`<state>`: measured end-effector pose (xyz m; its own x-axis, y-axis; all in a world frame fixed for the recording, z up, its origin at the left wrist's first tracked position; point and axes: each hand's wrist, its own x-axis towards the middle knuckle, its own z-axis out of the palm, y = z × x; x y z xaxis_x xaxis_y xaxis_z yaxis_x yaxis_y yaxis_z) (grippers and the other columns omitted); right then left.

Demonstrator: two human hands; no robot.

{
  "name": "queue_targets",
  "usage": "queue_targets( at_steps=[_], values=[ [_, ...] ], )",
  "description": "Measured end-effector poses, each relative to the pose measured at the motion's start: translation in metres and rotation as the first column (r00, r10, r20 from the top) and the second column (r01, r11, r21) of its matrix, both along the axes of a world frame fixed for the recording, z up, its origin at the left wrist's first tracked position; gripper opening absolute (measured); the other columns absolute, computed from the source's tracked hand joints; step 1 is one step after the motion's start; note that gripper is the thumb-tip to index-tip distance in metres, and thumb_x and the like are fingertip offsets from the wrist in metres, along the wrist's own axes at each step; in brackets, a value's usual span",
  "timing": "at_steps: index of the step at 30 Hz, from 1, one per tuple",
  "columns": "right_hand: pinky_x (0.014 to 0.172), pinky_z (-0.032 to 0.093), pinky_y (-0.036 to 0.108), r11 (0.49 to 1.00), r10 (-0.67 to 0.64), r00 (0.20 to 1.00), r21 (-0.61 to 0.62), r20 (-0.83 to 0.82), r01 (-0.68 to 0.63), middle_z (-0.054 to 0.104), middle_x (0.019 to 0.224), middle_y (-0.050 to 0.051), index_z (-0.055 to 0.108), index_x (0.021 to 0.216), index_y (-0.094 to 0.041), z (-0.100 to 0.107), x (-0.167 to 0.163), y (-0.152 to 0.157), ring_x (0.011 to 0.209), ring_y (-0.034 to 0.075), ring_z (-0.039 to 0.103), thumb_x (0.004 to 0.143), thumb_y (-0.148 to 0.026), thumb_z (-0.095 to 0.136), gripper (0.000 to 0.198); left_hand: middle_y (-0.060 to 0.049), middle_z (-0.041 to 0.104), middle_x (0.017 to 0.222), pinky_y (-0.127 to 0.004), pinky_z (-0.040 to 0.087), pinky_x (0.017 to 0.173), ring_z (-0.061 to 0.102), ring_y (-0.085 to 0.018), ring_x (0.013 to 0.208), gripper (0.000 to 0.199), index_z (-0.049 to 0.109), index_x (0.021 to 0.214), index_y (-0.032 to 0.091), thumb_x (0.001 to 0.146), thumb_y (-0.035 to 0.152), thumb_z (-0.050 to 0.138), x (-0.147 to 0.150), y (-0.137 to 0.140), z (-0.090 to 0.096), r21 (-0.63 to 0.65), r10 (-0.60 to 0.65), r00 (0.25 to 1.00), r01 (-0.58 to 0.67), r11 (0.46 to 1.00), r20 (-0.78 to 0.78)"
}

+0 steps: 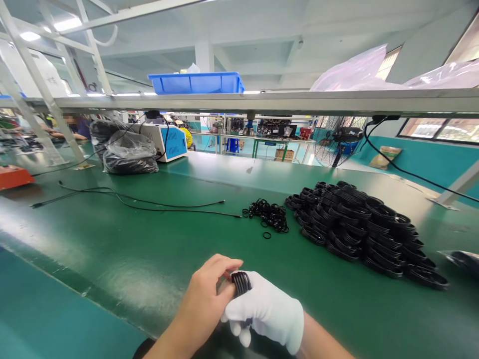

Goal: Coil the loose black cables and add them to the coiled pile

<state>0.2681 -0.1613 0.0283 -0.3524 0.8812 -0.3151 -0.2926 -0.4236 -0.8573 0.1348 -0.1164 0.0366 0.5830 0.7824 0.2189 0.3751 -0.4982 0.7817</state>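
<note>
My right hand [267, 309], in a white glove, is closed around a small coil of black cable [241, 283] just above the front of the green table. Bare, my left hand [205, 294] meets it from the left, thumb and fingers bent against the coil's edge. Part of the coil is hidden inside the glove. Beyond my hands lies a small heap of black rings [267, 214], with one single ring [267, 235] apart in front of it. To the right rises a big pile of coiled black cables [355, 224].
Loose black cables [149, 202] stretch across the left of the green table [157, 239]. Behind them are a plastic bag [129, 152], a blue-and-white machine [172, 142] and an orange box [15, 177]. An overhead shelf [262, 102] carries a blue bin [196, 83].
</note>
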Motion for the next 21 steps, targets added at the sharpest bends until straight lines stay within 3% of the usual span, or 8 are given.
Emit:
queue_targets(
  at_steps=[4,10,13,16,18,21],
  values=[
    [0.034,0.045,0.017,1.000,0.000,1.000,0.005,-0.024,0.000,0.054,0.046,0.000,0.061,0.065,-0.008,-0.004,0.004,0.001,0.040,0.011,0.054,0.055,-0.017,0.065,0.014,-0.004,0.064,0.109,-0.032,0.045,0.089,0.056,-0.019,0.100,0.029,0.061,0.110,0.023,0.087,0.019,0.045,-0.004,-0.001,-0.008,0.061,-0.057,0.997,0.060,0.996,-0.050],
    [0.033,0.045,0.017,0.999,0.032,0.997,0.025,-0.063,-0.030,0.052,0.045,-0.001,0.060,0.063,-0.009,-0.007,0.005,0.002,0.039,0.010,0.052,0.052,-0.020,0.070,0.018,-0.010,0.065,0.110,-0.035,0.048,0.088,0.056,-0.022,0.100,0.035,0.059,0.117,0.015,0.089,0.021,0.038,-0.002,-0.009,-0.017,0.156,-0.051,0.996,0.063,0.986,-0.076],
    [0.030,0.041,0.015,1.000,-0.005,0.999,0.012,-0.052,0.006,0.053,0.044,-0.001,0.059,0.059,-0.009,-0.001,0.006,0.002,0.035,0.008,0.050,0.053,-0.019,0.067,0.015,-0.009,0.065,0.111,-0.036,0.046,0.089,0.056,-0.022,0.101,0.036,0.059,0.118,0.017,0.089,0.021,0.038,-0.001,-0.005,-0.010,0.116,-0.062,0.993,0.073,0.991,-0.097],
    [0.029,0.039,0.015,0.996,-0.077,0.995,-0.038,-0.063,0.075,0.057,0.047,0.001,0.060,0.065,-0.009,0.002,0.010,0.001,0.034,0.008,0.049,0.054,-0.016,0.061,0.013,-0.006,0.065,0.111,-0.034,0.046,0.089,0.058,-0.020,0.099,0.035,0.061,0.113,0.021,0.088,0.021,0.037,-0.001,0.018,0.001,-0.030,-0.085,0.992,0.082,0.996,-0.098],
    [0.030,0.041,0.017,0.995,-0.089,0.989,-0.049,-0.118,0.084,0.061,0.054,0.003,0.060,0.076,-0.009,0.001,0.013,0.002,0.038,0.011,0.054,0.055,-0.015,0.062,0.022,-0.006,0.066,0.108,-0.032,0.047,0.084,0.061,-0.019,0.093,0.034,0.061,0.110,0.020,0.087,0.021,0.037,0.005,0.041,0.005,-0.107,-0.078,0.990,0.065,0.992,-0.116],
    [0.037,0.047,0.023,0.998,0.062,0.962,0.028,-0.265,-0.056,0.065,0.064,0.007,0.058,0.088,-0.009,-0.005,0.018,0.003,0.048,0.016,0.061,0.053,-0.020,0.070,0.038,-0.005,0.069,0.093,-0.031,0.048,0.077,0.063,-0.019,0.082,0.025,0.062,0.099,0.017,0.084,0.024,0.043,0.031,0.075,0.002,-0.111,-0.090,0.978,0.069,0.991,-0.189]
  ],
)
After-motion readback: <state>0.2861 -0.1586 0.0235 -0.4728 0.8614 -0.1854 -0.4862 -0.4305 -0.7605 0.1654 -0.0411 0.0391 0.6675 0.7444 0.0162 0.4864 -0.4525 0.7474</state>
